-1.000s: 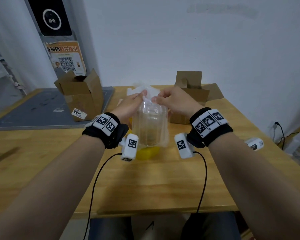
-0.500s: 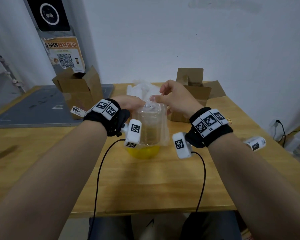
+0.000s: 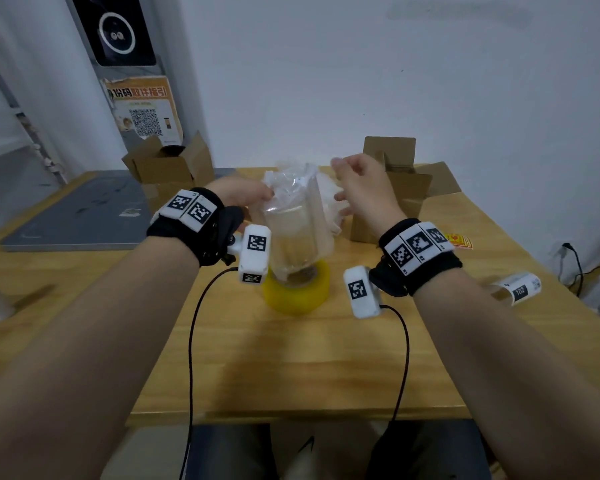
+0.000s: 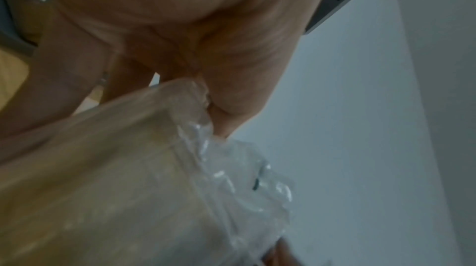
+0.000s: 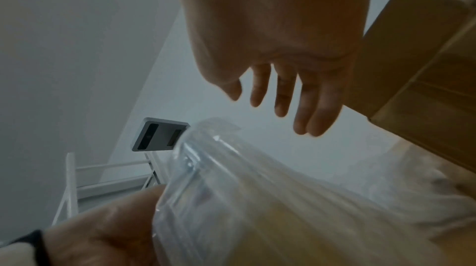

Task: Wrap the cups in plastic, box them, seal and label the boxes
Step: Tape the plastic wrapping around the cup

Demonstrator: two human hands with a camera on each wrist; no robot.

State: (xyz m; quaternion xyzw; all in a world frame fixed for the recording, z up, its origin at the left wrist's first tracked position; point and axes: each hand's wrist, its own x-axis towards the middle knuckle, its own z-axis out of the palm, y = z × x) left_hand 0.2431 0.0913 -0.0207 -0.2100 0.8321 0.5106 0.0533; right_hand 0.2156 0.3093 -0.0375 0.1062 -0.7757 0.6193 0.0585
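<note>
A clear cup inside a clear plastic bag [image 3: 297, 230] is held upright over the middle of the table, its base just above a yellow tape roll [image 3: 295, 292]. My left hand [image 3: 246, 195] pinches the bag's upper left edge; the left wrist view shows thumb and fingers closed on the crinkled plastic bag [image 4: 203, 128]. My right hand [image 3: 347, 188] hovers to the right of the bag top, apart from it. In the right wrist view its fingers [image 5: 280, 95] are straight and hold nothing, above the bag [image 5: 257, 199].
An open cardboard box [image 3: 168, 168] stands at the back left on a grey mat [image 3: 84, 213]. Another open box [image 3: 392, 195] stands at the back right, with loose plastic bags [image 3: 328, 199] beside it. A label roll [image 3: 516, 289] and a red-yellow sticker [image 3: 459, 241] lie at the right.
My right hand has let go of the bag top and drawn away to the right with fingers spread. My left hand keeps its pinch on the bag.
</note>
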